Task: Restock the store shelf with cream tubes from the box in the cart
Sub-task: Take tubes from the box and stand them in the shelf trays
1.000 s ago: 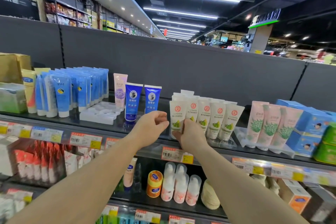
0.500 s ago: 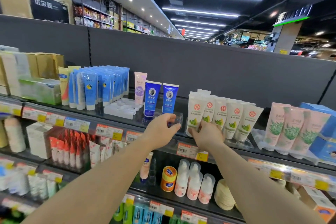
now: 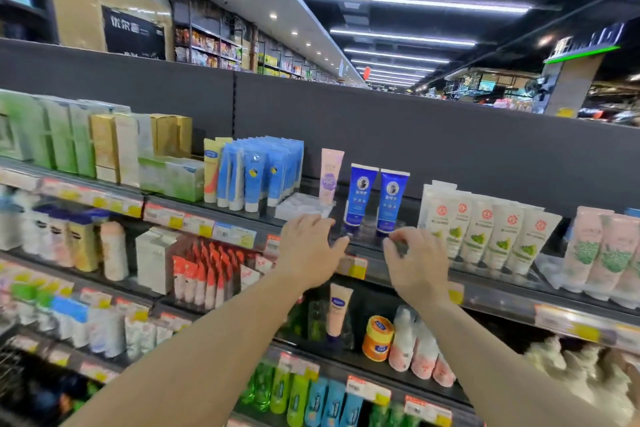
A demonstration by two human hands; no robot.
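The top shelf (image 3: 433,255) is stocked, from left to right, with green and gold boxes (image 3: 104,146), light blue tubes (image 3: 263,173), a pink tube (image 3: 330,175), two dark blue tubes (image 3: 375,199), white cream tubes (image 3: 485,232) and pale pink tubes (image 3: 595,250). A clear plastic tray (image 3: 301,206) is seen beside the pink tube.

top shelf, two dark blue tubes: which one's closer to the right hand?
The right-hand dark blue tube, next to the white tubes. The right hand sits just below it; the other blue tube stands further left.
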